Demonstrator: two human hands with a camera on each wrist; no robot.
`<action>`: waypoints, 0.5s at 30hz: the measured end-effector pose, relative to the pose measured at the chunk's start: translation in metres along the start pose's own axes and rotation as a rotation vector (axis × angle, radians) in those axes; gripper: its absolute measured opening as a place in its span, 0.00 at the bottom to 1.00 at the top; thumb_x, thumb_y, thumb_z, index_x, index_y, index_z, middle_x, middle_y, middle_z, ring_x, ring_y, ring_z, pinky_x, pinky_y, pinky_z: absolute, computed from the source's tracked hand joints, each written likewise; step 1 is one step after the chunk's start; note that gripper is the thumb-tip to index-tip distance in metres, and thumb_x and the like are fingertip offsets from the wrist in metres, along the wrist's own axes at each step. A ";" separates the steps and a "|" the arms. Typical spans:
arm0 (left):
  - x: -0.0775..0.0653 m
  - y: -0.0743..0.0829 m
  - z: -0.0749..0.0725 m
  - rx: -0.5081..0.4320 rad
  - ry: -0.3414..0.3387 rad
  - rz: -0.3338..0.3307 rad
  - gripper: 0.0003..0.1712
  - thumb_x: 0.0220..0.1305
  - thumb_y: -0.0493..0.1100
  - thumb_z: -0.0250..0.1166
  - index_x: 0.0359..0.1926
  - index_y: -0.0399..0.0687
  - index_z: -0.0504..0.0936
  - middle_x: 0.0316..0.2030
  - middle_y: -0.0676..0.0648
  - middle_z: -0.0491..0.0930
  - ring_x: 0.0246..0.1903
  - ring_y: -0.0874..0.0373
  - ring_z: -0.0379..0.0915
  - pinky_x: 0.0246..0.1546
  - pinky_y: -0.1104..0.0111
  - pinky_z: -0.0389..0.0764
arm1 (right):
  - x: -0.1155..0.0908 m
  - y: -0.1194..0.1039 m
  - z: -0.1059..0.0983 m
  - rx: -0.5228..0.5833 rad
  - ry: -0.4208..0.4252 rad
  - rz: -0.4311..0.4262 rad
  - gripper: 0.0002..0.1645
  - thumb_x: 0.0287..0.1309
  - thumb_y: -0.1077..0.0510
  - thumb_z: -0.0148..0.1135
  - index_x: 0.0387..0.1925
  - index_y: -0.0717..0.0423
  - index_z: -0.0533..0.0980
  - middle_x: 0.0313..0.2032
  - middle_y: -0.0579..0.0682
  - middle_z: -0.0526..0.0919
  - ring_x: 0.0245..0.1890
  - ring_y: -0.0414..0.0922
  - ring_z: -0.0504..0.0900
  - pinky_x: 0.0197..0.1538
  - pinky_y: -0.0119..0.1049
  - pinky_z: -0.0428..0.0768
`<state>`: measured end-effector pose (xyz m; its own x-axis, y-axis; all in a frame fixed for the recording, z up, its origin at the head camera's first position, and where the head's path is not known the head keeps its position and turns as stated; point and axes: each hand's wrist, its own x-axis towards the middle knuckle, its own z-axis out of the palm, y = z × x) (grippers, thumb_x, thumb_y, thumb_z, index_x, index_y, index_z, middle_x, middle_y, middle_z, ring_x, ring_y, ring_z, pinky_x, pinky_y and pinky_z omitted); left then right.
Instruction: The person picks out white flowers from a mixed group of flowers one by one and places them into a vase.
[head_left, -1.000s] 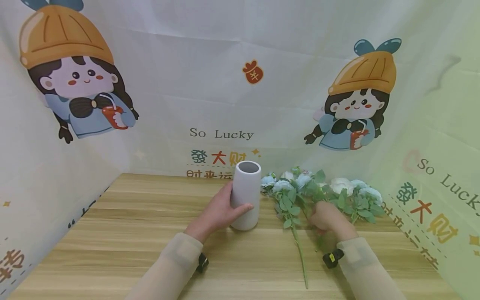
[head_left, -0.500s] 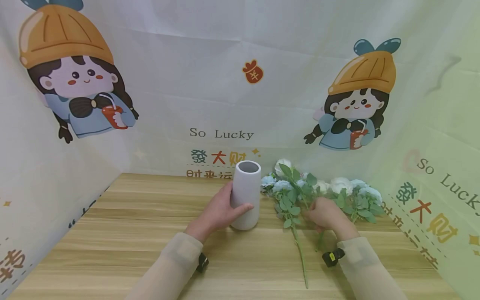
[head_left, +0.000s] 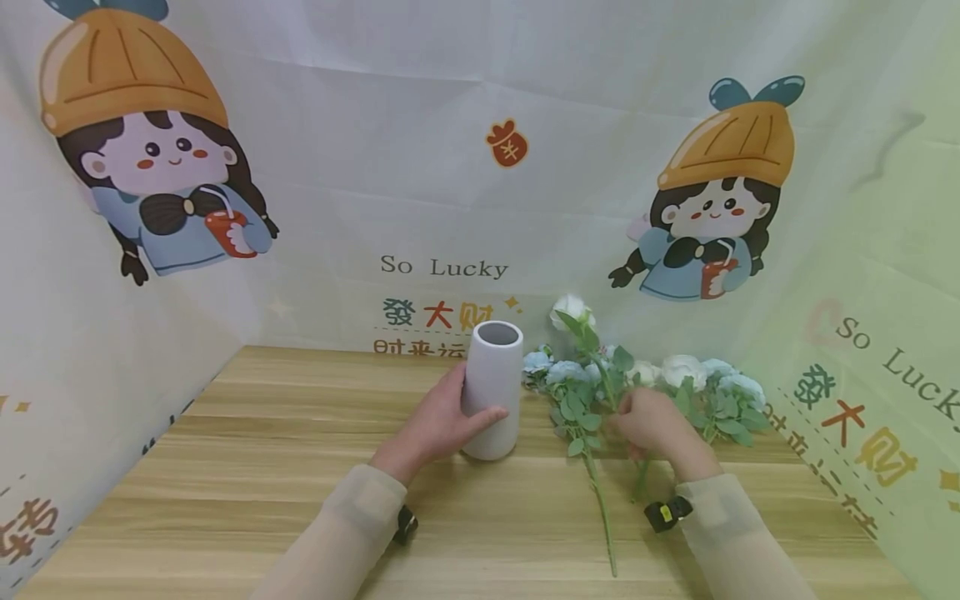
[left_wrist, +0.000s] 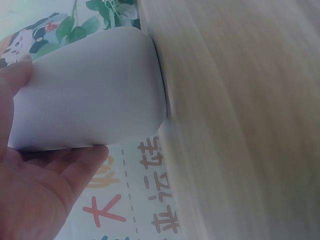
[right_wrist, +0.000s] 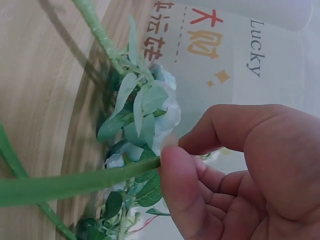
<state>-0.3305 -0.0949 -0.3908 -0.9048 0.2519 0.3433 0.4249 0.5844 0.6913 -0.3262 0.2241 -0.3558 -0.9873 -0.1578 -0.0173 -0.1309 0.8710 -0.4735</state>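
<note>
A tall white vase stands upright on the table, its mouth facing up. My left hand grips it from the left, thumb across the front; in the left wrist view the fingers curl around the vase's wall. To its right, my right hand pinches a green stem between thumb and fingers. The stem belongs to a white flower with green leaves, its head raised above the others. Close by, a blue-flowered spray lies with its stem pointing toward me.
More white flowers and pale blue flowers lie to the right of my right hand. The wooden table meets a printed cloth backdrop at the back and both sides.
The white flower has come up out of the pile and its head has risen, held by my right hand. My left hand and the vase have stayed in place.
</note>
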 end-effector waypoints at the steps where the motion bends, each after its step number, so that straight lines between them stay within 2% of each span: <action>1: 0.000 0.000 0.000 -0.001 -0.001 -0.001 0.49 0.57 0.62 0.72 0.70 0.45 0.60 0.57 0.45 0.71 0.53 0.54 0.69 0.56 0.51 0.75 | 0.000 0.000 0.000 -0.002 0.002 -0.008 0.16 0.66 0.58 0.60 0.22 0.55 0.70 0.13 0.50 0.76 0.13 0.47 0.78 0.27 0.37 0.79; 8: -0.001 0.003 -0.001 -0.004 -0.004 -0.006 0.49 0.57 0.61 0.72 0.70 0.45 0.60 0.57 0.45 0.71 0.53 0.54 0.69 0.56 0.51 0.74 | -0.004 -0.005 -0.006 0.007 0.036 -0.047 0.06 0.64 0.60 0.57 0.33 0.60 0.73 0.17 0.52 0.78 0.17 0.48 0.80 0.29 0.40 0.80; 15: -0.002 0.005 -0.002 0.000 -0.004 0.003 0.49 0.57 0.61 0.72 0.70 0.44 0.60 0.57 0.45 0.71 0.53 0.54 0.69 0.56 0.51 0.75 | -0.006 -0.010 -0.013 -0.005 0.105 -0.099 0.09 0.65 0.61 0.56 0.41 0.65 0.74 0.27 0.53 0.81 0.20 0.47 0.80 0.31 0.43 0.82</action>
<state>-0.3271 -0.0943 -0.3868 -0.9035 0.2572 0.3428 0.4280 0.5834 0.6903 -0.3204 0.2217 -0.3397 -0.9736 -0.1934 0.1217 -0.2280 0.8559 -0.4642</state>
